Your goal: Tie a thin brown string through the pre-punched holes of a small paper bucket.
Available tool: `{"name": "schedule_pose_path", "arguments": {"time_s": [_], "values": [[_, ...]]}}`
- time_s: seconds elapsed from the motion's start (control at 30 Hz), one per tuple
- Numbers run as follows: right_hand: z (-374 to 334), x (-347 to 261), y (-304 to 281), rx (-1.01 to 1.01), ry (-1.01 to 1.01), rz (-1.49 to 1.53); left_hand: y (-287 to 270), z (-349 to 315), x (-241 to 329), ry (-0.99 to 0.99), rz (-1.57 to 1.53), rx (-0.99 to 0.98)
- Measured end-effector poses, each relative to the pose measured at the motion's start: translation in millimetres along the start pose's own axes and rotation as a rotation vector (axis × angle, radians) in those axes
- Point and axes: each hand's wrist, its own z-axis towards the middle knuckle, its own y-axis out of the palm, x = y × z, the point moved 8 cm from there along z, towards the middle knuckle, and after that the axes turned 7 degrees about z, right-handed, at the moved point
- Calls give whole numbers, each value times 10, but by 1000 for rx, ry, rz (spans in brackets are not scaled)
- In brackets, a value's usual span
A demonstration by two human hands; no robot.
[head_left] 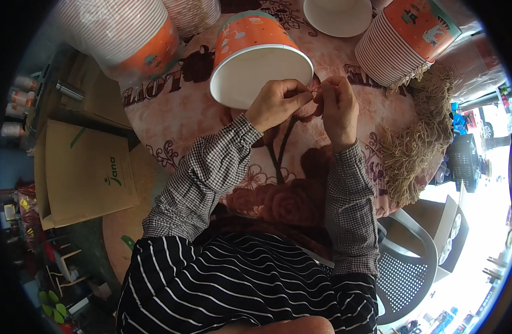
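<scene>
My left hand [281, 102] and my right hand [339, 111] meet over the table, thumbs and fingertips pinched close together. Whatever lies between the fingertips is too small to make out. Just beyond my left hand, an orange paper bucket [255, 34] with a teal band lies on its side. Its wide white opening faces me, and my left hand overlaps the lower right of that opening in the picture. Beneath everything spreads a pinkish-brown, rose-patterned tablecloth [211, 119].
Nested stacks of orange buckets [147, 53] stand far left, with another stack [409, 42] far right. A white round dish or lid [338, 16] lies between them. Tan fringe [414, 147] hangs at the right edge. A cardboard box [86, 172] is left, a grey chair [403, 273] right.
</scene>
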Motion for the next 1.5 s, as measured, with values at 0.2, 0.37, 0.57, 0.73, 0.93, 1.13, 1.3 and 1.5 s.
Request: {"name": "schedule_pose_path", "arguments": {"time_s": [0.2,0.37,0.57,0.73,0.93,1.13,1.3,1.5], "values": [[-3,0,-22,40,-28,-90,12,-1,4,8,76,2],[19,75,-40,64,-48,-174,19,-12,59,142,110,38],[87,363,-32,-26,178,88,20,-27,109,153,269,47],[28,457,33,-218,448,439,-83,-82,231,369,429,252],[7,408,49,-282,442,440,-159,-113,385,321,411,362],[24,242,14,-205,340,442,-9,-140,138,103,205,149],[30,146,-12,-213,266,385,492,-257,-266,-443,-754,-40],[21,86,64,-284,215,220,507,-253,-294,-484,-1048,36]]}}
